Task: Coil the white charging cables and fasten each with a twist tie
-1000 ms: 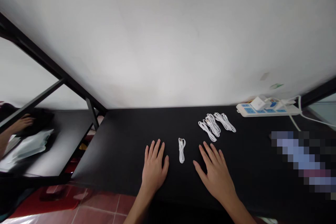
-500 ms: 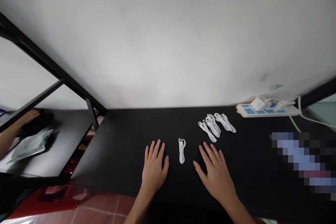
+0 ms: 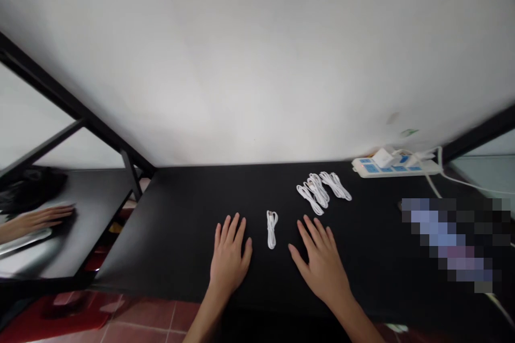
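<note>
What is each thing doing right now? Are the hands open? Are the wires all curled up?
Left hand: open, resting palm down, empty.
Right hand: open, resting palm down, empty.
Single white cable: coiled, lying between the hands.
Other white cables: coiled, lying in a bunch.
Power strip: white plug in it.

The person's two hands show, one left hand (image 3: 229,260) and one right hand (image 3: 319,265), on one black desk (image 3: 181,236). There are four coiled white cables: one single cable (image 3: 272,230) between the hands and a group of three cables (image 3: 319,190) beyond them. There is one power strip (image 3: 372,169) with one white charger (image 3: 383,158). One co-worker's hand (image 3: 44,220) shows on one second desk (image 3: 96,187).
</note>
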`<act>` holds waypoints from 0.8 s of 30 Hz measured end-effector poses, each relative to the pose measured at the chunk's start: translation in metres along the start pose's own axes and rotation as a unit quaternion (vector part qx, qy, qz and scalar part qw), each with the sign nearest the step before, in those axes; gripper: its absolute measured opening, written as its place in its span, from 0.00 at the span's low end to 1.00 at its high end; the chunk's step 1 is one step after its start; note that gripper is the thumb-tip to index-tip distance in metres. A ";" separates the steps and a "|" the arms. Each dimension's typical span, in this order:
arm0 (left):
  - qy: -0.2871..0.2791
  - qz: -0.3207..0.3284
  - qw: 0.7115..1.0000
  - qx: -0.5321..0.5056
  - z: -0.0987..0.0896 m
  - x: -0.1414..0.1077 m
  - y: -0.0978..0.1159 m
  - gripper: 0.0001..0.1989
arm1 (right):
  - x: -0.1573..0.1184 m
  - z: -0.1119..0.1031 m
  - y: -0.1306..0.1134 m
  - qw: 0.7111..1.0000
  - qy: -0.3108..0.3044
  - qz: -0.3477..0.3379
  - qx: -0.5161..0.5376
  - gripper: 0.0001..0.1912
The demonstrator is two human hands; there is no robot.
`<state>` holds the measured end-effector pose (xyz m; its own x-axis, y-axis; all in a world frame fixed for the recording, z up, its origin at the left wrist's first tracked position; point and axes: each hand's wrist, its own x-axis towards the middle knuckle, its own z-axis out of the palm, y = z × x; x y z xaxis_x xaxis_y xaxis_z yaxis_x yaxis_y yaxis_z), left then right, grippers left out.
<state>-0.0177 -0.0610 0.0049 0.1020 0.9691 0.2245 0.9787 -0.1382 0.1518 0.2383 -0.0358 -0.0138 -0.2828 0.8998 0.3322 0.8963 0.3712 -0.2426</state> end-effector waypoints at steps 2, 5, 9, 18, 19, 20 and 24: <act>0.002 -0.002 1.000 0.000 0.001 0.000 0.000 0.26 | 0.000 -0.002 -0.001 1.000 -0.011 0.003 -0.005 0.32; 0.003 -0.003 1.000 -0.004 0.002 0.000 -0.001 0.26 | 0.000 -0.003 -0.002 1.000 -0.018 0.007 -0.010 0.32; 0.004 0.000 1.000 -0.007 0.001 0.000 0.000 0.26 | 0.000 -0.001 -0.001 1.000 -0.017 0.007 -0.008 0.32; 0.017 -0.001 1.000 -0.018 0.002 0.000 -0.001 0.27 | 0.000 -0.002 0.000 1.000 -0.013 0.005 -0.007 0.32; 0.016 -0.001 1.000 -0.017 0.002 0.000 -0.001 0.27 | 0.000 -0.002 0.000 1.000 -0.012 0.004 -0.007 0.32; 0.014 -0.001 1.000 -0.015 0.001 0.000 -0.001 0.27 | 0.000 -0.001 0.000 1.000 -0.011 0.003 -0.007 0.32; 0.010 -0.002 1.000 -0.009 0.001 0.000 0.000 0.26 | 0.000 -0.001 -0.001 1.000 -0.006 0.003 -0.005 0.32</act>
<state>-0.0178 -0.0608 0.0036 0.0945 0.9653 0.2433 0.9758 -0.1381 0.1693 0.2380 -0.0360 -0.0129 -0.2811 0.9050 0.3194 0.9012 0.3634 -0.2363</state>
